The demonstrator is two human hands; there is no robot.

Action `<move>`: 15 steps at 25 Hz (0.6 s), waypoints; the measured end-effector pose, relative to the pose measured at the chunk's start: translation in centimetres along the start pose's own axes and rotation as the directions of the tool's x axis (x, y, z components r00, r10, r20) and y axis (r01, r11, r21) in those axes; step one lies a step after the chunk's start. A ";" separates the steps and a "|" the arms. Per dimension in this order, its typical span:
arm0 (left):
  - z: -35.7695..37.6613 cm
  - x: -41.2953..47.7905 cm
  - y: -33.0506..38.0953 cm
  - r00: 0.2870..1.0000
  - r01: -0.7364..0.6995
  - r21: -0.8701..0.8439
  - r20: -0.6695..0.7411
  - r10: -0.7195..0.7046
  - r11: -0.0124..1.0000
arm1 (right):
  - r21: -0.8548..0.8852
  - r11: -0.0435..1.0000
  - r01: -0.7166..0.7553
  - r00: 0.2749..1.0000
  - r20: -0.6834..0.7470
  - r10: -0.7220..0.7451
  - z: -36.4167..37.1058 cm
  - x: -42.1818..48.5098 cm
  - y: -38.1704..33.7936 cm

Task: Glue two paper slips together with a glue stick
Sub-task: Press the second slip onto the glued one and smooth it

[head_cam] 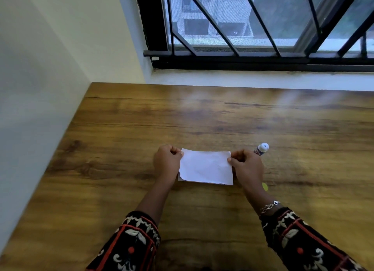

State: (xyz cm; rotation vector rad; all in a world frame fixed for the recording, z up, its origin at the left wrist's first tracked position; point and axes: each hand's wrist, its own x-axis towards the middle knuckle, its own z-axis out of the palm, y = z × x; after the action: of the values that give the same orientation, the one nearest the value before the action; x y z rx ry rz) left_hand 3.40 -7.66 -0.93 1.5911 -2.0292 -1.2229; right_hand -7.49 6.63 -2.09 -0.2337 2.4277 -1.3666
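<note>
Pinching the white paper (206, 168) by its two far corners, the hands hold it spread flat between them, low over the wooden tabletop (121, 149). The left hand (167, 163) has thumb and curled fingers closed on the far left corner, and the right hand (245, 165) grips the far right corner the same way. I cannot tell whether this is one slip or two laid together. A faint second edge at the near left corner hints at a sheet underneath.

If so, the step in hand looks like squaring the two up. That goes best with an even pull from both sides, so that neither corner creeps. The paper should then be lowered flat and smoothed from the middle outward, without sliding one layer over the other. If glue is yet to go on, the paper should be set down first, with one hand holding it in place.

The glue stick (262, 149) stands on the tabletop just beyond the right hand. Its body is partly hidden behind the knuckles and its white top is clear. It is within easy reach of that hand and well apart from the left, across the paper. A small yellow-green bit (265, 186) lies just beside the right wrist; what it is I cannot tell
</note>
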 end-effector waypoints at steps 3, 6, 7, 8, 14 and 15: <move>0.0 0.0 0.0 1.000 -0.013 0.029 0.001 0.013 0.999 | -0.014 1.000 0.001 1.000 0.017 0.000 0.1 0.1 -0.1; 0.1 0.0 -0.1 1.000 -0.020 0.059 0.003 0.020 0.998 | -0.030 0.999 0.013 1.000 0.028 -0.012 0.1 0.1 0.0; 0.2 0.0 -0.1 1.000 -0.021 0.070 0.005 0.021 0.997 | -0.040 0.999 0.019 0.999 0.027 -0.018 0.1 0.1 0.0; 0.2 0.0 -0.1 1.000 -0.022 0.084 0.007 0.022 0.996 | -0.051 0.998 0.023 0.999 0.025 -0.021 0.1 0.0 0.0; 0.6 -0.2 -0.1 0.999 -0.050 0.133 -0.008 0.051 0.990 | -0.116 0.991 0.073 0.997 0.036 -0.069 0.6 -0.2 0.1; 0.6 -0.2 -0.1 0.998 -0.054 0.138 -0.011 0.056 0.989 | -0.125 0.988 0.086 0.996 0.030 -0.083 0.8 -0.3 0.1</move>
State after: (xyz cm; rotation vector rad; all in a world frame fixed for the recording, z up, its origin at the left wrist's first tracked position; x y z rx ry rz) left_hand 3.15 -7.24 -1.34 1.5873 -2.1755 -1.0694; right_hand -6.88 6.16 -2.45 -0.3865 2.5129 -1.2373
